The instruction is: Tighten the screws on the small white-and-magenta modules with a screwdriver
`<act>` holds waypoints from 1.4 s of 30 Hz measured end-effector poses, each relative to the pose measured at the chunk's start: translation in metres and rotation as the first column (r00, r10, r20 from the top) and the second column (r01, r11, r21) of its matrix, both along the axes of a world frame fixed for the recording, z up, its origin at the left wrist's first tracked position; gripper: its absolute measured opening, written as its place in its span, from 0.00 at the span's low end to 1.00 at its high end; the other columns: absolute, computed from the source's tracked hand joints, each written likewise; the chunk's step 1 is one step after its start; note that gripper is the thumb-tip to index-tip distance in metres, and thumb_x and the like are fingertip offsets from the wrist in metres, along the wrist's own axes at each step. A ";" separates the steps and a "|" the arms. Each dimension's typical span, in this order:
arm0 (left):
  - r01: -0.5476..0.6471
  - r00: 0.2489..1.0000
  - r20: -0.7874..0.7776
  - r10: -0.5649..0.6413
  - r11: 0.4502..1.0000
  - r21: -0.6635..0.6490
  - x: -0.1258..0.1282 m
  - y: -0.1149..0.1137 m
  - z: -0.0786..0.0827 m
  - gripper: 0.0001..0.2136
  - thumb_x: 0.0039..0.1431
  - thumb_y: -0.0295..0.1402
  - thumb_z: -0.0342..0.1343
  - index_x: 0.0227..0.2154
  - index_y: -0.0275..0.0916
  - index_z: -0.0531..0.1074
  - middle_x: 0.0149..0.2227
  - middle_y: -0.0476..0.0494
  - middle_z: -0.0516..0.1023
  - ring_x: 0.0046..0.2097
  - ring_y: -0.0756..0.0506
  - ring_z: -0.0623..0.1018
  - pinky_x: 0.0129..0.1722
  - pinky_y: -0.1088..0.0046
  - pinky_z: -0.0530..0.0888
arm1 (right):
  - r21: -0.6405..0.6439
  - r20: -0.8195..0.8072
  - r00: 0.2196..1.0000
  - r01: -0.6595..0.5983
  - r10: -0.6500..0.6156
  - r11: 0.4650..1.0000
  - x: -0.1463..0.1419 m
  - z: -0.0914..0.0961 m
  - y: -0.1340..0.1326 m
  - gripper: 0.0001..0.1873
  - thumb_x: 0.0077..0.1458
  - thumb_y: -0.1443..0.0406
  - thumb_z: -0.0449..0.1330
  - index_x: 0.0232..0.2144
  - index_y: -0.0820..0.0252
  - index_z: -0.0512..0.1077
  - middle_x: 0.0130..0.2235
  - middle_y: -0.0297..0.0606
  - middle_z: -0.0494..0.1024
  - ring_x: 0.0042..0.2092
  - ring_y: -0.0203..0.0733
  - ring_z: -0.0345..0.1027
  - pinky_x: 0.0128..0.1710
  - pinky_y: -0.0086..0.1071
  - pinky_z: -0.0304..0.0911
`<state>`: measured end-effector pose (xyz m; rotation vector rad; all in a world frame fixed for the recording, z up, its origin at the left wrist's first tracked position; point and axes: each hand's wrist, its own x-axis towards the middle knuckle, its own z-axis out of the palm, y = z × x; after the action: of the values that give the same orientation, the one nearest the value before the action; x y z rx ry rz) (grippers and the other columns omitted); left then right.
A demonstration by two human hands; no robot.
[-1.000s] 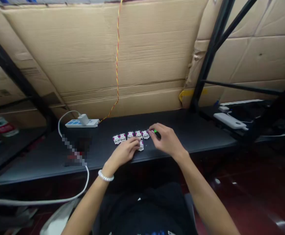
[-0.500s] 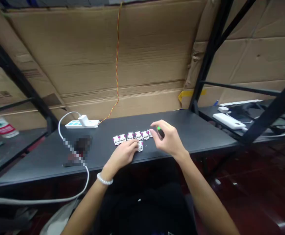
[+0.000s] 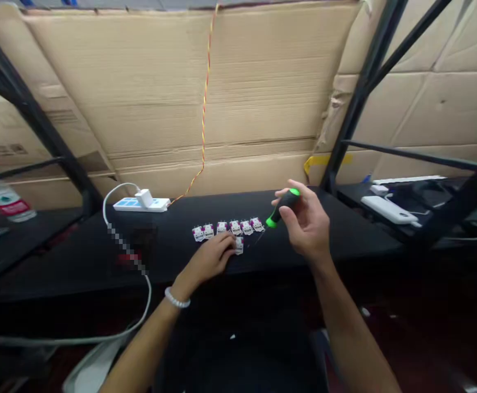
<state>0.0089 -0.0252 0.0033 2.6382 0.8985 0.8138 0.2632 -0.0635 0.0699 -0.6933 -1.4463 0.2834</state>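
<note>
My right hand [image 3: 306, 221] gripped a black-handled screwdriver [image 3: 284, 206] in the air above the black desk [image 3: 345, 232], its long axis slanting, green end pointing down-left toward a row of small white modules [image 3: 234, 227]. My left hand [image 3: 209, 259] rested by a lone module [image 3: 239, 246] near the desk's front edge; I couldn't tell whether it held it. Cardboard sheets [image 3: 181, 109] lined the wall behind.
</note>
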 end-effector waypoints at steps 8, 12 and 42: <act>-0.019 1.000 0.025 0.019 1.000 -0.019 0.004 -0.002 0.000 0.06 0.69 0.25 0.52 0.40 0.41 0.72 0.48 0.40 0.78 0.50 0.40 0.78 0.54 0.59 0.77 | -0.049 0.014 0.999 -0.035 0.035 0.998 -0.026 -0.026 0.022 0.25 0.68 0.55 0.63 0.64 0.50 0.67 0.54 0.44 0.80 0.49 0.46 0.82 0.55 0.43 0.79; -0.035 0.999 -0.016 0.035 0.999 0.026 0.006 -0.003 0.001 0.05 0.70 0.26 0.52 0.41 0.41 0.71 0.48 0.39 0.78 0.50 0.38 0.78 0.54 0.58 0.77 | -0.046 -0.021 0.999 -0.027 0.026 0.999 -0.028 -0.030 0.027 0.26 0.68 0.54 0.62 0.64 0.51 0.66 0.52 0.45 0.80 0.48 0.46 0.82 0.54 0.44 0.80; -0.028 1.000 -0.008 0.028 1.000 -0.001 0.021 0.000 -0.003 0.11 0.64 0.21 0.53 0.45 0.39 0.73 0.50 0.37 0.80 0.51 0.38 0.80 0.56 0.59 0.77 | 0.081 0.327 0.940 0.079 -0.102 0.994 -0.033 -0.006 0.024 0.26 0.70 0.63 0.60 0.68 0.49 0.67 0.51 0.44 0.79 0.49 0.48 0.78 0.51 0.45 0.78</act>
<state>0.0301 -0.0253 0.0003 2.6351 0.9396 0.8094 0.2302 -0.0397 0.0642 -0.7766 -1.7287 0.0456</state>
